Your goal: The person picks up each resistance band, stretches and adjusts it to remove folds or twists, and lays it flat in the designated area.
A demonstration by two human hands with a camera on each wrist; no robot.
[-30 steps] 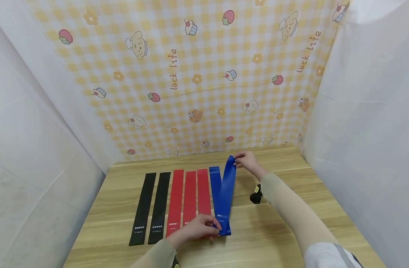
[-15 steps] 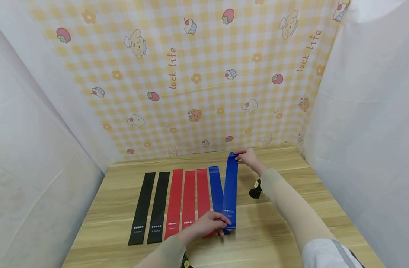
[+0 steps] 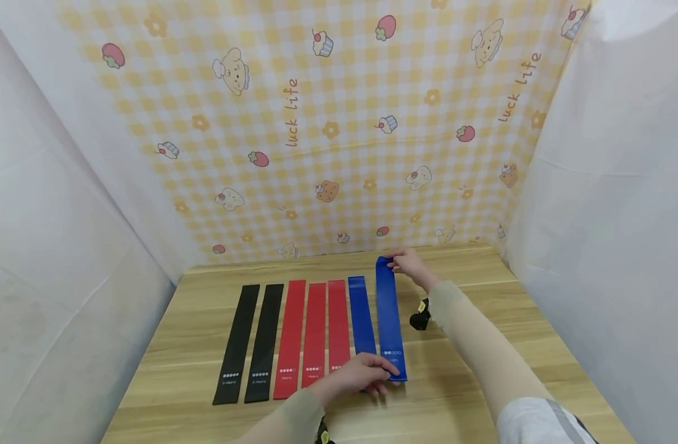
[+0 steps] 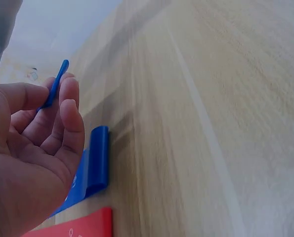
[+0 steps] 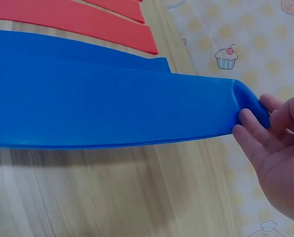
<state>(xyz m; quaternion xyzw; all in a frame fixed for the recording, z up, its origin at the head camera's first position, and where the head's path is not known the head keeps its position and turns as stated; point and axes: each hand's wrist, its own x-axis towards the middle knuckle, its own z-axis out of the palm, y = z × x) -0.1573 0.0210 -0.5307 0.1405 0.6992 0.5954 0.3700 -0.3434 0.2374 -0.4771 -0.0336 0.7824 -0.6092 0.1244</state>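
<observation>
A blue resistance band (image 3: pixel 390 314) marked with dots is held at both ends, raised a little over the wooden table. My left hand (image 3: pixel 361 375) pinches its near end between thumb and fingers; the left wrist view shows the band's edge between them. My right hand (image 3: pixel 409 265) pinches the far end, where the right wrist view shows the band (image 5: pixel 112 103) bending at the fingers. A second blue band (image 3: pixel 361 308) lies just left of it, its near end hidden by my left hand in the head view but visible below that hand in the left wrist view.
Three red bands (image 3: pixel 315 327) and two black bands (image 3: pixel 265 339) lie side by side to the left on the wooden table (image 3: pixel 483 370). A checked cloth (image 3: pixel 344 154) hangs behind the table, with white cloth (image 3: pixel 594 216) at both sides.
The held blue band has swung rightward at its near end with my left hand, so it no longer crosses over the second blue band. My right hand has stayed near the same spot.
</observation>
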